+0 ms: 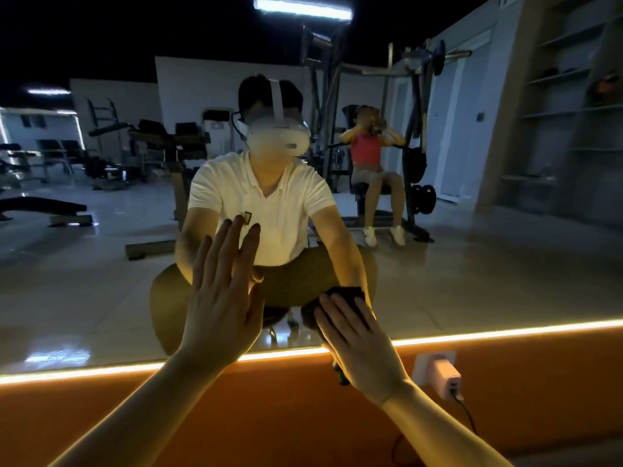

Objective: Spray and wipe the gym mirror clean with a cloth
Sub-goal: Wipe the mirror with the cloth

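A: Head view: where's the cloth (344, 294)?
B: Lower centre-right, pressed to the mirror (101, 281) under the right hand's (360, 348) straight fingers.
A: Left hand (219, 305)?
B: Centre frame, fingers straight, flat against it.

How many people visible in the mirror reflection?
2. The headset wearer, squatting at centre, and a second person in a red top, seated on a weight machine behind, right of centre. Equipment may hide others.

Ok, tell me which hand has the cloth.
The right hand, fingers flat over the dark cloth low on the mirror; the left hand lies bare on it, holding nothing.
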The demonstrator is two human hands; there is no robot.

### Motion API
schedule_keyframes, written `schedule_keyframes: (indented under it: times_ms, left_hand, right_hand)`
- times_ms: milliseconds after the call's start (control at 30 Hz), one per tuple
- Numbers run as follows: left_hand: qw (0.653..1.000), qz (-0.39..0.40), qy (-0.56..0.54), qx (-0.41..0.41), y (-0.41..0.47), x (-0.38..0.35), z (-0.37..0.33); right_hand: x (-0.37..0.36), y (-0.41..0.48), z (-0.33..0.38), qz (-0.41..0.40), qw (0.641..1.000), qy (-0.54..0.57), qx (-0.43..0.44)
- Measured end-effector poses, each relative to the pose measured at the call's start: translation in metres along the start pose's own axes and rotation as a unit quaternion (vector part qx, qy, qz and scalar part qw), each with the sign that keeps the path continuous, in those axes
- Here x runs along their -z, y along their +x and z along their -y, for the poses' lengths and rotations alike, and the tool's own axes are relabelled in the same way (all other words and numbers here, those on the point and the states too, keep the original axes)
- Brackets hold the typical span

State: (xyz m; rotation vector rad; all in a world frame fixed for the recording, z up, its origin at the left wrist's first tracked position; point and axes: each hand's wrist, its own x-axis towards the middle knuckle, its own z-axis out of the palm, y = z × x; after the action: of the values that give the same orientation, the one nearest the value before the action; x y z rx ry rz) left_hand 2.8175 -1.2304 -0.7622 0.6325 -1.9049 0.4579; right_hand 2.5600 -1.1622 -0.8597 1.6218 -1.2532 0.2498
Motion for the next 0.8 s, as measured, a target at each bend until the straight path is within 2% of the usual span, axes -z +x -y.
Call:
schedule_keyframes:
  times_ms: [167,267,433,600,800]
  left_hand:
    - [1.000,0.011,-0.005,-0.013,-0.005,0.004,0.006]
    - [1.000,0.012,0.003,-0.025,-0.006,0.005,0.009]
    - [0.998,0.016,0.019,-0.059,0.001,-0.001,0.002]
    - [0.999,-0.002,-0.007,-0.039,0.017,-0.023,-0.023]
    - [0.995,-0.026,-0.015,-0.091,0.030,-0.053,-0.053]
  right_hand:
    - [0.012,0.059,0.062,-0.016,0.995,0.079,0.051]
    - [0.015,0.073,0.079,-0.016,0.994,0.087,0.061]
    - [0.016,0.052,0.044,0.007,0.996,0.059,0.066]
    - [-0.004,0.003,-0.001,0.010,1.000,0.020,-0.011]
    - [-0.011,-0.049,-0.068,0.003,0.996,0.028,-0.089]
